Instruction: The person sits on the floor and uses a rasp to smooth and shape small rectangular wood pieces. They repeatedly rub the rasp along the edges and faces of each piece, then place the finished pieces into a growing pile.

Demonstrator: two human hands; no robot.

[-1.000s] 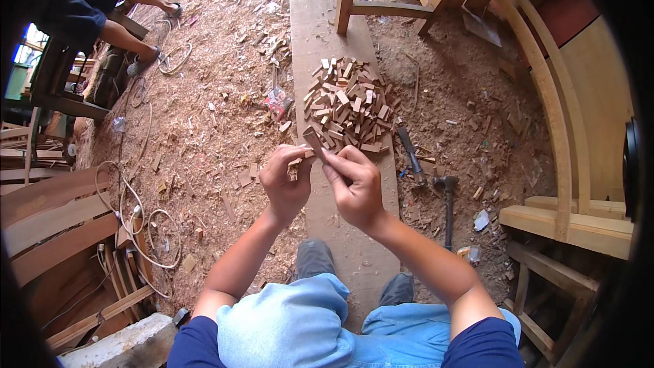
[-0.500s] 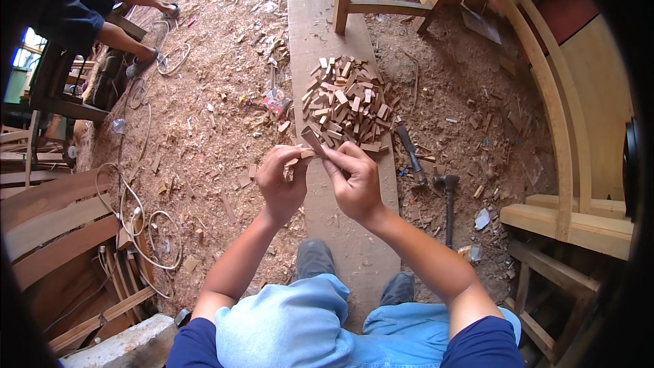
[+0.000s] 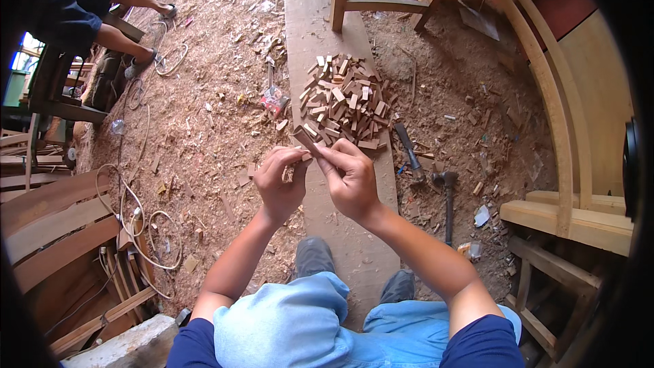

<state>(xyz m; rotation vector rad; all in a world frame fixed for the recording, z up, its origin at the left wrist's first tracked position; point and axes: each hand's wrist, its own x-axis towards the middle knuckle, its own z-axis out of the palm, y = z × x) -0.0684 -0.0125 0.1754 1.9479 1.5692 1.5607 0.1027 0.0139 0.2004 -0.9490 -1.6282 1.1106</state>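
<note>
Both my hands meet in front of me, just short of a heap of small wooden blocks [image 3: 346,99]. A small wooden block [image 3: 306,157] is pinched between the thumb and fingers of my left hand [image 3: 281,178]. My right hand [image 3: 351,180] is closed on a flat brown strip [image 3: 306,139], which slants up to the left, against or just over the block. Whether the strip is wood or folded sandpaper I cannot tell. The heap rests on a long wooden board [image 3: 351,235], with my feet at its near end.
Right of the board lie a dark-handled chisel [image 3: 409,150] and a hammer [image 3: 447,204]. Wooden chair frames [image 3: 388,5] stand ahead, curved timbers [image 3: 555,95] at right. Shavings [image 3: 197,109] cover the floor. A cable [image 3: 139,197] loops at left; another person's legs [image 3: 122,37] show far left.
The brown strip in my right hand has shifted slightly to the left across the block. My left hand keeps its pinch almost in the same place.
</note>
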